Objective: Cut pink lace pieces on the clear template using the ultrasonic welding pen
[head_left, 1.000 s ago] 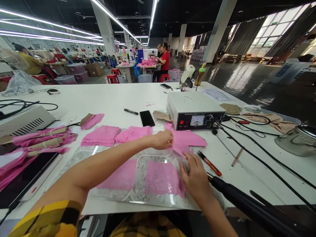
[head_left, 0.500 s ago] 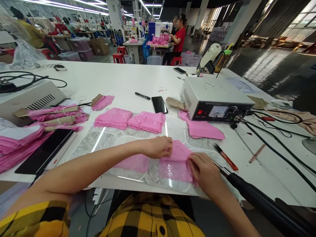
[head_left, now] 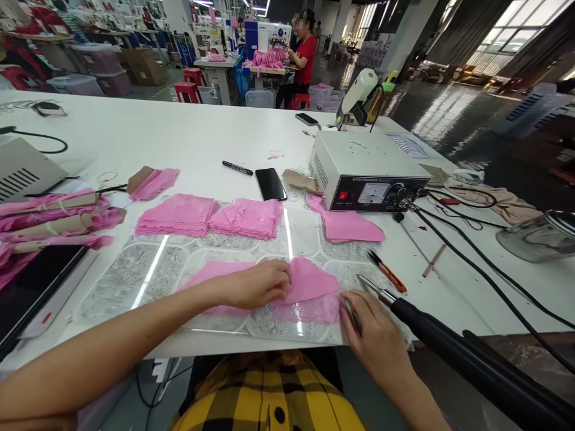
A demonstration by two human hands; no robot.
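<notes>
My left hand (head_left: 265, 284) is closed, its fingertips pinching the left side of a pink fabric piece (head_left: 314, 280). Under that piece lies a sheerer pink layer (head_left: 309, 309), flat on the clear plastic sheet (head_left: 121, 275). At the layers' right edge my right hand (head_left: 375, 329) has its thumb and fingers curled together. A small dark, shiny thing shows between them, too hidden to name. Another pink piece (head_left: 224, 270) lies partly beneath my left forearm. Just past my right hand is the metal tip of a black-handled, pen-like tool (head_left: 413, 314).
Two pink fabric stacks (head_left: 177, 215) (head_left: 247, 218) sit behind my left hand. A grey control box (head_left: 372, 170) with cables stands at right, pink pieces (head_left: 353, 226) before it. An orange cutter (head_left: 389, 272), a phone (head_left: 270, 184), a pen (head_left: 237, 168) and a glass jar (head_left: 539, 236) lie around.
The view has swung to the right. My left hand has drawn left with the upper pink piece, and my right fingers have come away from its right corner.
</notes>
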